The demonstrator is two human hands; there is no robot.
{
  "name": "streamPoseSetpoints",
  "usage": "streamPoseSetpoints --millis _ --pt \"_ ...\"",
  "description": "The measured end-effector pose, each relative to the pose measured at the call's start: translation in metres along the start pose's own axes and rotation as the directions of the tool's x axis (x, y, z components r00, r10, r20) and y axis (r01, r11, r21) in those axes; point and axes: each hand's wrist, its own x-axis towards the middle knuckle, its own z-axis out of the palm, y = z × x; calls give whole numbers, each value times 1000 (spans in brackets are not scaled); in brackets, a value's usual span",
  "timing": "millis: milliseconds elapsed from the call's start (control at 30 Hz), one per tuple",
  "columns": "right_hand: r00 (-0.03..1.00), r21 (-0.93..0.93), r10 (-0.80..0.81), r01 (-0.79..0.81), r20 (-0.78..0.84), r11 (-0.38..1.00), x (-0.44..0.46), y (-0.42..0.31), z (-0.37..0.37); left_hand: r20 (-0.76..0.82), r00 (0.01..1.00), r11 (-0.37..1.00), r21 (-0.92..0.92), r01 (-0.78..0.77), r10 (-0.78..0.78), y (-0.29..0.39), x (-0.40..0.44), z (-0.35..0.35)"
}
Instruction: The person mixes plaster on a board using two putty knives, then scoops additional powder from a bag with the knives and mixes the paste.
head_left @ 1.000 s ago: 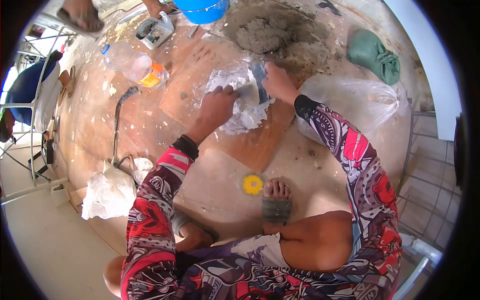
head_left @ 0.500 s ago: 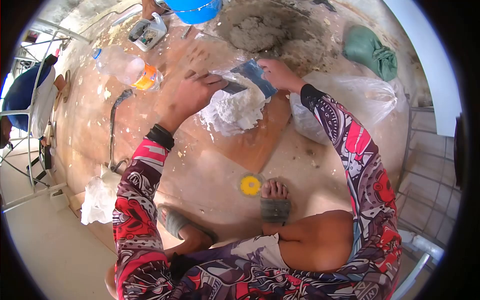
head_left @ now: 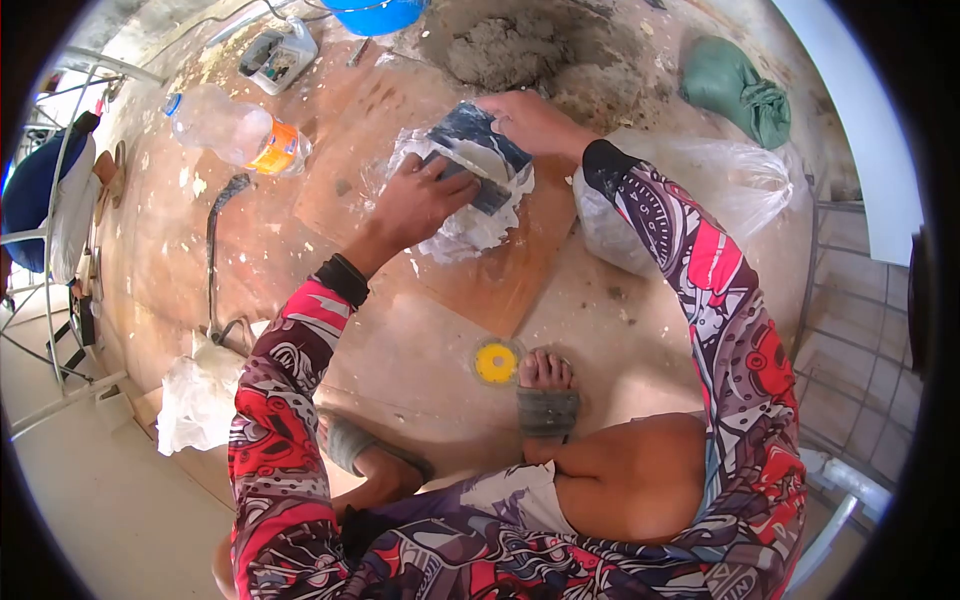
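My left hand is closed on a dark flat scraper blade, low over a heap of white paste. My right hand pinches the upper end of a wider grey blade smeared with white. The two blades are close together above the paste, with some white between them. Under the paste is a brown board. A clear plastic bag lies right of the board.
A clear bottle, an open container, a blue bucket and a grey mortar heap stand further off. Around me are a green sack, a yellow disc, a white bag and another person at left.
My left hand has moved right and down with its blade, over the paste. The right hand has shifted up and left, its blade now tilted beside the other. The whole view has shifted slightly.
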Motion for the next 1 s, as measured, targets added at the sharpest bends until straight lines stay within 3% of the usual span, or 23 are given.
streamPoseSetpoints --millis 133,400,533,633,833,933,1000 --pt "998 -159 58 -54 19 986 6 -32 -15 43 999 999 -31 32 -31 8 -7 -2" --pt "1000 -168 16 -12 21 986 -5 -27 -10 -32 977 978 -7 210 -211 -22 -17 -35" --pt "994 -260 53 -27 91 965 1 -32 -4 -14 995 991 87 98 -97 -16 -7 -28" --pt "994 -215 -109 113 26 970 6 -38 -4 53 998 995 92 29 -34 -11 -9 -15" --pt "997 -288 62 -46 47 957 11 -68 -18 45 997 997 61 53 -56 -5 -28 -26" --pt "999 -350 36 -34 -3 936 7 -56 -9 -9 998 993 102 62 -61 -9 -29 -43" --pt "999 -357 12 7 52 934 8 -53 -6 -35 998 992 118 55 -51 -8 -22 -50"
